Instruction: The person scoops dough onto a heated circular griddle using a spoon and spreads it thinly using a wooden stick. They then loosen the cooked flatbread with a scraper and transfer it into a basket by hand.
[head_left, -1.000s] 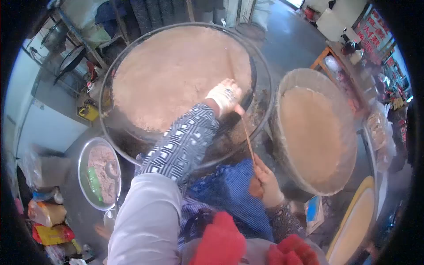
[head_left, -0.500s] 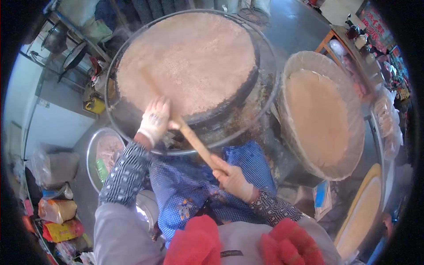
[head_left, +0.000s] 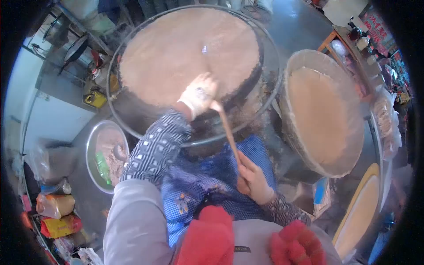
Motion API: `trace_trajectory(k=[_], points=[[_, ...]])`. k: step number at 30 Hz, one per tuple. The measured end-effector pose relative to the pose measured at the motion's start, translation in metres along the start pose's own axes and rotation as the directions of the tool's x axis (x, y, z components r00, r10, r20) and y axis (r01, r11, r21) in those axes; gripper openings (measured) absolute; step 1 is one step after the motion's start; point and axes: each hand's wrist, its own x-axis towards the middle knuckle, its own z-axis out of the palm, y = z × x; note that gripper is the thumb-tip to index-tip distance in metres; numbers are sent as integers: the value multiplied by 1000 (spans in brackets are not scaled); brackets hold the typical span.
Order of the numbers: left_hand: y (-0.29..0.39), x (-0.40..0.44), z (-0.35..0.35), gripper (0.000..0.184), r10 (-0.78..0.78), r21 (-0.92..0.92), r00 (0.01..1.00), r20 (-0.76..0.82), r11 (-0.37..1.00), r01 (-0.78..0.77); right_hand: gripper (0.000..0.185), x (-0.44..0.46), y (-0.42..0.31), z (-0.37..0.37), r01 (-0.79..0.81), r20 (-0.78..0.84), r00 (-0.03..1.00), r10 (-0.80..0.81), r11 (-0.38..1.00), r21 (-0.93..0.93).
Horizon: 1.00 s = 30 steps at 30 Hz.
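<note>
A large round griddle (head_left: 132, 99) carries a wide layer of pinkish-tan batter (head_left: 176, 48). My left hand (head_left: 200, 93), in a whitish glove, is closed around the upper part of a wooden stick (head_left: 227, 128) at the griddle's near edge. The stick's far part reaches over the batter and is blurred, so the shape of its end does not show clearly. Lower down, my right hand (head_left: 257, 182) wraps round the near end of the same stick, above the blue checked apron (head_left: 207, 176).
A metal ring (head_left: 115, 112) circles the griddle. To the right stands a big plastic-lined basket (head_left: 289, 95) with tan contents. A metal basin (head_left: 93, 174) with pinkish matter and a green bottle (head_left: 103, 167) sits at left. Round tan boards (head_left: 360, 210) lean at lower right.
My left hand has moved right along the griddle's near edge, and the stick has swung from the left side toward the middle. My right hand has shifted right and slightly down.
</note>
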Motion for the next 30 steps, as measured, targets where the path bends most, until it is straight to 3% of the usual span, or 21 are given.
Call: trace_trajectory(k=[1, 3, 5, 7, 9, 11, 12, 15, 19, 21, 23, 25, 27, 30], points=[[-22, -24, 1, 77, -10, 47, 990, -138, 999, 16, 54, 16, -5, 8, 3, 79, 997, 1, 999, -44], [-47, -65, -27, 69, -167, 84, 983, -79, 981, 174, 54, 47, -10, 23, 12, 230, 973, 22, 990, -142], [-43, -119, -54, 60, -415, 10, 905, -95, 908, 418, 51, 73, -16, 43, 13, 232, 971, 49, 966, -259], [-53, -188, -26, 55, -364, 2, 812, -456, 912, 410, 49, 88, -23, 58, 53, 204, 979, 15, 945, -323], [-35, -221, -40, 52, -363, 18, 923, -124, 930, 368, 48, 88, -28, 67, 97, 138, 989, -51, 931, -352], [-39, -261, 17, 55, -267, 200, 963, -45, 942, 270, 48, 105, -18, 70, 69, 144, 989, -12, 918, -391], [-37, -249, 14, 53, -417, 248, 889, 190, 896, 368, 48, 113, -9, 79, 62, 165, 986, 7, 912, -406], [-28, -243, 16, 55, -420, 252, 890, 178, 894, 371, 48, 105, -15, 102, 82, 285, 958, 43, 908, -412], [19, -221, 29, 45, -492, 256, 868, 67, 850, 461, 49, 72, -11, 73, 83, 128, 991, -35, 915, -395], [55, -200, 30, 44, -515, 138, 857, 28, 851, 507, 49, 60, -2, 54, 29, 110, 994, 14, 926, -377], [81, -187, 46, 43, -455, -34, 881, -132, 890, 455, 49, 54, 26, 35, 75, 118, 992, -36, 935, -345], [103, -171, 42, 46, -437, -548, 827, -353, 813, 196, 48, 28, 25, 13, 172, 70, 985, -157, 889, -424], [107, -141, 18, 52, -297, -417, 800, -521, 907, 65, 48, -14, 8, -9, 93, -54, 990, -130, 892, -443], [98, -48, -36, 63, -23, -169, 923, -384, 985, -45, 49, -63, 2, -27, -14, -274, 958, -87, 938, -346]])
